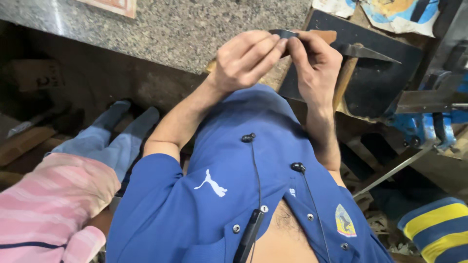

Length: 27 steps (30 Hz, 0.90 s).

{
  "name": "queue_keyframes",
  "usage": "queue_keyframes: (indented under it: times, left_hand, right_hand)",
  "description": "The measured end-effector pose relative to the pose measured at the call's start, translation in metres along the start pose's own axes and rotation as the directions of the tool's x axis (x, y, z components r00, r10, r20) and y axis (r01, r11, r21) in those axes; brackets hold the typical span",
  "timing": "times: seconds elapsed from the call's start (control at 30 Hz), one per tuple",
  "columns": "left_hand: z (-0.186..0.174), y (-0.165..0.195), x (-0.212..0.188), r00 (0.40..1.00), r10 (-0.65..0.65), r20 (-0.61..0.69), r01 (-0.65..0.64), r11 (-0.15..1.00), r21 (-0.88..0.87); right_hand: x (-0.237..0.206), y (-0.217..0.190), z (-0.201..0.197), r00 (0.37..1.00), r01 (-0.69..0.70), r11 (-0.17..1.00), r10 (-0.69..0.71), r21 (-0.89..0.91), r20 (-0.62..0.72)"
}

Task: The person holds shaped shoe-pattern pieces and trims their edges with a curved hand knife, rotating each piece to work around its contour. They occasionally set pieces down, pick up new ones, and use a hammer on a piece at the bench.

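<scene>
My left hand (246, 58) and my right hand (317, 65) are raised together in front of my blue shirt (219, 195). Between the fingertips of both hands I pinch a small thin dark grey strip (283, 33); only its top edge shows, the rest is hidden by my fingers. Just right of my right hand a pointed grey metal blade (368, 51) lies against a dark board (385, 83). A wooden handle (343, 80) runs down behind my right wrist.
A speckled stone slab (170, 29) spans the top left. A blue metal vise (426, 126) stands at the right. A person in a pink striped shirt (58, 204) sits at lower left; a blue and yellow striped sleeve (434, 226) shows at lower right. Black earphones (253, 195) hang on my chest.
</scene>
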<state>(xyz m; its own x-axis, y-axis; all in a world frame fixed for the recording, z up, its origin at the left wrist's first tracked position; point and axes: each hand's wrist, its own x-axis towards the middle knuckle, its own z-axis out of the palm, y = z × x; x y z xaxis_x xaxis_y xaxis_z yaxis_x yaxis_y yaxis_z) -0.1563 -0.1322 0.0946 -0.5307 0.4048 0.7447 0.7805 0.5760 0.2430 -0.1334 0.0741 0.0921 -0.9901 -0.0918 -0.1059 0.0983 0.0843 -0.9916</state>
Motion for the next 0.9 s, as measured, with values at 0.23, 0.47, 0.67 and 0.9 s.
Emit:
queue_keyframes:
  times: [0.23,0.47,0.67,0.9]
  left_hand:
    - [0.0,0.027,-0.015,0.876,-0.452,0.169,0.481,0.787,-0.386]
    - [-0.011,0.0,-0.059,0.623,-0.763,0.172,0.769,0.557,-0.313]
    - [-0.053,-0.031,-0.089,0.584,-0.802,0.128,0.792,0.527,-0.309]
    - [-0.085,-0.06,-0.107,0.533,-0.841,0.091,0.81,0.476,-0.343]
  right_hand:
    - [0.0,0.007,-0.014,0.995,0.006,0.98,0.014,-0.198,0.098]
    - [0.053,0.064,0.024,0.899,0.424,0.673,-0.391,-0.606,0.195]
    - [0.088,0.097,0.03,0.921,0.287,0.384,-0.362,-0.877,0.142]
    - [0.102,0.081,0.099,0.792,0.522,0.301,-0.519,-0.798,0.322]
